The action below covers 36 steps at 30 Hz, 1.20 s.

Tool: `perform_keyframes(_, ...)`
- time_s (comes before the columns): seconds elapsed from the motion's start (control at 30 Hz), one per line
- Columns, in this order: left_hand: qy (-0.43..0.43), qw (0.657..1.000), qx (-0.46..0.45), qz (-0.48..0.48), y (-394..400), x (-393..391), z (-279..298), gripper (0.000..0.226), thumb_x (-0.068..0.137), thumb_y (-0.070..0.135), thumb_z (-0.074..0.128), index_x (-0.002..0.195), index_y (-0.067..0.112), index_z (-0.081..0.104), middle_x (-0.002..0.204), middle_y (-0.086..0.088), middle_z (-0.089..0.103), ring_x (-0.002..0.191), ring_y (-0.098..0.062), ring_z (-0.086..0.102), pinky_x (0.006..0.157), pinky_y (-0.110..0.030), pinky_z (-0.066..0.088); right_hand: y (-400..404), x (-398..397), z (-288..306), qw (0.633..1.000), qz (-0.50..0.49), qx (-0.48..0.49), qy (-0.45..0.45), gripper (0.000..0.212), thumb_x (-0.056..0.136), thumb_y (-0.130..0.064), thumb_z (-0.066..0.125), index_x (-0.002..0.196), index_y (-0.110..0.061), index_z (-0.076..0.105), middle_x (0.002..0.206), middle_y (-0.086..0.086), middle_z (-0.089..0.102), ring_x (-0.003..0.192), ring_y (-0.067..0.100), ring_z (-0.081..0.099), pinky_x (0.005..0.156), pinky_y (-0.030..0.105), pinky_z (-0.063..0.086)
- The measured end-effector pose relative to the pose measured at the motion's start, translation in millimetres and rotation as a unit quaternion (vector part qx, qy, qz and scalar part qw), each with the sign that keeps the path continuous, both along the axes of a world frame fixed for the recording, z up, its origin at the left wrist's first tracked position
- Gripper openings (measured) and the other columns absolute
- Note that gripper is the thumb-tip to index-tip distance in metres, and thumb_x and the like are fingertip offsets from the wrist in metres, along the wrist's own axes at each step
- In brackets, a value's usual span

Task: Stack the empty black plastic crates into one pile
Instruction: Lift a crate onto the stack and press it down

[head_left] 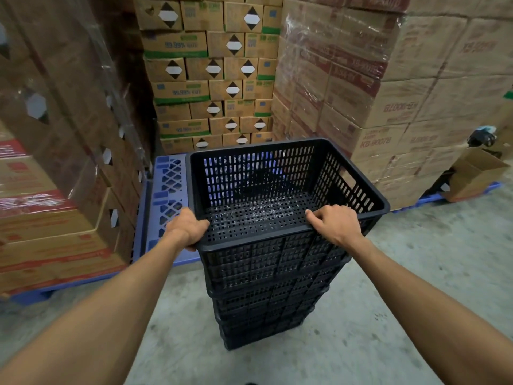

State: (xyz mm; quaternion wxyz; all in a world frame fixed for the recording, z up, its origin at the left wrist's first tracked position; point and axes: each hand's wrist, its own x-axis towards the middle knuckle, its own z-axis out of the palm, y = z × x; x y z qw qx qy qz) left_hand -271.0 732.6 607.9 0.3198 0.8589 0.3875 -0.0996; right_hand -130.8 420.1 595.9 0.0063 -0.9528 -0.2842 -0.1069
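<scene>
A tall pile of black perforated plastic crates (266, 295) stands nested on the concrete floor in front of me. The top crate (319, 173) is empty; its slotted walls and holed bottom show. My left hand (186, 228) grips the near rim at its left corner, fingers wrapped under the edge. My right hand (334, 224) holds the same near rim towards the right, fingers curled over it. Both forearms reach in from the bottom corners.
Blue plastic pallets (166, 190) lie behind and left of the pile. Wrapped cardboard boxes are stacked high at left (55, 162), centre back (211, 70) and right (388, 93). An open carton (476, 173) sits at far right. Grey concrete floor (416, 273) surrounds the pile.
</scene>
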Motion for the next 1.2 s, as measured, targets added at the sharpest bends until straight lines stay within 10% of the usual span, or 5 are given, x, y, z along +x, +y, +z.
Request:
perform_keyframes(0.33, -0.032, 0.999, -0.037, 0.013, 3.0, -8.0, -6.0, 0.032, 0.091, 0.038, 0.054, 0.106, 0.012, 0.043, 0.098, -0.012, 0.058, 0.082, -0.03, 0.064, 0.062, -0.036, 0.059, 12.2, 1.8, 1.1, 0.999, -0.045, -0.007, 0.018, 0.052, 0.089, -0.045, 0.031, 0.057, -0.013, 0.055, 0.051, 0.003, 0.052, 0.053, 0.028, 0.052, 0.048, 0.027, 0.028)
perform_keyframes(0.53, -0.032, 0.999, 0.036, 0.008, 3.2, -6.4, -4.7, 0.034, 0.092, 0.041, 0.052, 0.105, 0.01, 0.046, 0.087, -0.009, 0.056, 0.064, -0.02, 0.055, 0.047, -0.03, 0.037, 16.9, -6.5, -1.5, 0.996, -0.087, 0.015, 0.018, 0.051, 0.091, -0.046, 0.027, 0.06, -0.015, 0.054, 0.061, 0.008, 0.056, 0.058, 0.029, 0.05, 0.061, 0.032, 0.037)
perform_keyframes(0.77, -0.012, 0.999, 0.045, 0.014, 7.3, -3.0, -5.3, 0.04, 0.09, 0.046, 0.052, 0.107, 0.011, 0.045, 0.09, -0.012, 0.063, 0.069, -0.03, 0.067, 0.062, -0.04, 0.06, 18.1, -9.3, -0.9, 0.995, -0.094, 0.026, 0.021, 0.055, 0.093, -0.045, 0.026, 0.066, -0.012, 0.061, 0.061, 0.007, 0.057, 0.058, 0.028, 0.051, 0.063, 0.031, 0.037)
perform_keyframes(0.9, -0.004, 0.996, 0.084, 0.032, -4.4, -1.6, -4.7, 0.043, 0.093, 0.042, 0.05, 0.121, 0.01, 0.043, 0.097, -0.012, 0.06, 0.069, -0.026, 0.059, 0.051, -0.032, 0.041, 17.1, -5.9, 0.9, 0.996, -0.079, 0.025, 0.031, 0.054, 0.093, -0.046, 0.024, 0.066, -0.016, 0.06, 0.062, 0.005, 0.057, 0.064, 0.03, 0.06, 0.063, 0.032, 0.037)
perform_keyframes(1.2, 0.026, 0.984, 0.152, 0.086, -26.1, -1.6, 3.7, 0.073, 0.091, 0.042, 0.056, 0.149, 0.015, 0.022, 0.131, -0.019, 0.056, 0.111, -0.039, 0.058, 0.079, -0.043, 0.046, 5.6, 5.9, -4.1, 0.998, 0.009, 0.011, 0.058, 0.067, 0.095, -0.057, 0.016, 0.084, -0.021, 0.071, 0.075, 0.006, 0.07, 0.08, 0.028, 0.068, 0.068, 0.034, 0.038)
